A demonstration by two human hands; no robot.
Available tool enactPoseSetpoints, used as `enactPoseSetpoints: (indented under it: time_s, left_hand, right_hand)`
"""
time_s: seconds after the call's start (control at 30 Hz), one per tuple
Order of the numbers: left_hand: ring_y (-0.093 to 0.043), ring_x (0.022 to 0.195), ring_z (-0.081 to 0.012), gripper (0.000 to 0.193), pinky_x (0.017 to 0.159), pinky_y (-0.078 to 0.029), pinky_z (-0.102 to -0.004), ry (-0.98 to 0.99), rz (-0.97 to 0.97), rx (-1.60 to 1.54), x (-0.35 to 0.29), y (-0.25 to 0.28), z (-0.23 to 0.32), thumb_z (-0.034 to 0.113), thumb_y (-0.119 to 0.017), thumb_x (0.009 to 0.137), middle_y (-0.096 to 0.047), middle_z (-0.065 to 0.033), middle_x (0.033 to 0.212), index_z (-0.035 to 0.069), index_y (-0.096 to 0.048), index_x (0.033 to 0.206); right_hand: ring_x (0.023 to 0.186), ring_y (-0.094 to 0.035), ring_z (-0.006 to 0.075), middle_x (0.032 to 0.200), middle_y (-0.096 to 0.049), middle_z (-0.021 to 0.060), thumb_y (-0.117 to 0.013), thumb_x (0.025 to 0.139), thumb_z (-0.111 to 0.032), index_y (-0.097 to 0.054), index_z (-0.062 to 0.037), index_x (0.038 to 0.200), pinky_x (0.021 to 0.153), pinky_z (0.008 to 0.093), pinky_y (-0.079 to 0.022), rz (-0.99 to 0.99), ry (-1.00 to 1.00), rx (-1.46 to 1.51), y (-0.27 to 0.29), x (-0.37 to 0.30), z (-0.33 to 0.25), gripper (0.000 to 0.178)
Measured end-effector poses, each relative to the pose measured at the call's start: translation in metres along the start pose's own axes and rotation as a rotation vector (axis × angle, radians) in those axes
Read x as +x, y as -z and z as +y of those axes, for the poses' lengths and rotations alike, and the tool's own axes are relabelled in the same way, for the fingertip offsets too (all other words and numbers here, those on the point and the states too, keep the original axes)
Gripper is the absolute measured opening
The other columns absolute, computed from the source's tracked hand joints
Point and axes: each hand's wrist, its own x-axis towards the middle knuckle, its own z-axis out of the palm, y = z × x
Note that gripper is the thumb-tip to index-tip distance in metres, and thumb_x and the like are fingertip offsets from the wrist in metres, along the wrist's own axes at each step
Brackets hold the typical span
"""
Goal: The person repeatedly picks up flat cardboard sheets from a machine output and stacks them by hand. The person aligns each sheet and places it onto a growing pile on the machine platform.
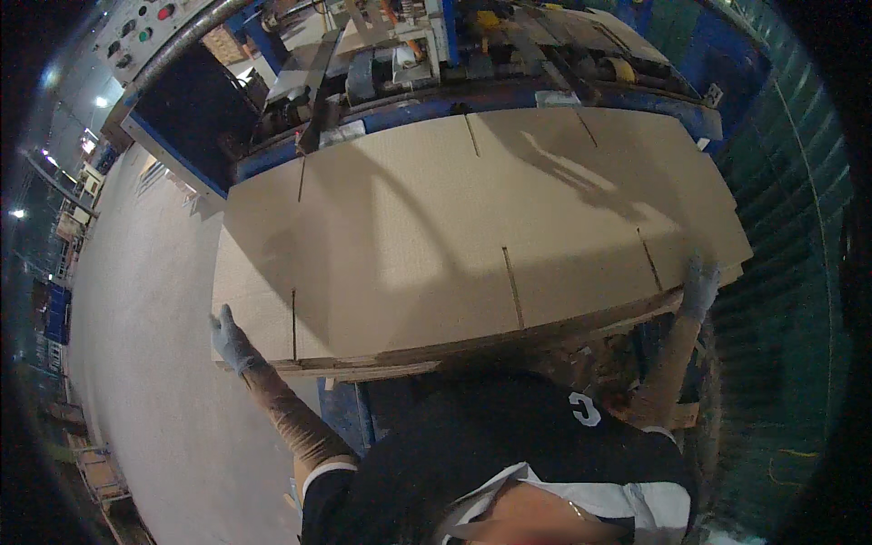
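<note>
"Head view, quick pass. Which step do we log?"

"Squaring or steadying, we'd judge: we have one cardboard stack (418,236) along the front edge of the blue machine (409,111), with a hand at each end."

"Where exactly?"

"Far side runs just beside the machine's front edge, from near its left corner to near its right corner. Near side faces our body. What bears the weight underneath is mostly hidden, so we can't tell."

"Grip?"

"Our left hand (238,343) touches the stack's near left corner; our right hand (700,287) touches the near right one. Neither looks lifted off, but the undersides are hidden, so we can't tell whether the fingers clench the board or just press it."

"Next move calls for what?"

"Even pressure from both ends, we reckon, so the loose layers at the near edge don't slide apart. The stack is wide, so we'd want it level."

"Counts?"

"Two hands, both ours, both gloved. One stack; its layers are too tight for us to count. On top we get six slots (513,286): three along the far side, three along the near. One control panel (136,34), upper left, with one red button (164,14)."
</note>
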Motion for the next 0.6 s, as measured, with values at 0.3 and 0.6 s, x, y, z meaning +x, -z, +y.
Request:
enactPoseSetpoints:
  time_s: [0.3,0.6]
  left_hand:
    - [-0.046,0.125,-0.037,0.084,0.106,-0.036,-0.0415,0.098,0.248,0.39,-0.013,0.021,-0.018,0.051,-0.065,0.083,-0.043,-0.0308,0.136,-0.012,-0.042,0.133]
    - [-0.062,0.094,-0.0261,0.071,0.077,-0.052,-0.0379,0.137,0.305,-0.103,0.035,0.052,0.039,0.038,-0.074,0.081,-0.058,-0.0212,0.118,-0.013,-0.049,0.123]
  right_hand:
    - [0.11,-0.055,0.0429,0.128,-0.055,0.0217,-0.058,0.087,-0.047,-0.053,-0.0104,0.127,0.089,0.0463,-0.048,0.263,0.21,-0.045,0.128,0.047,-0.046,0.054]
    - [0.099,-0.06,0.0202,0.113,-0.061,0.0094,-0.067,0.083,-0.021,-0.052,0.0024,0.121,0.085,0.0349,-0.048,-0.077,-0.141,1.436,0.151,0.136,-0.083,0.047]
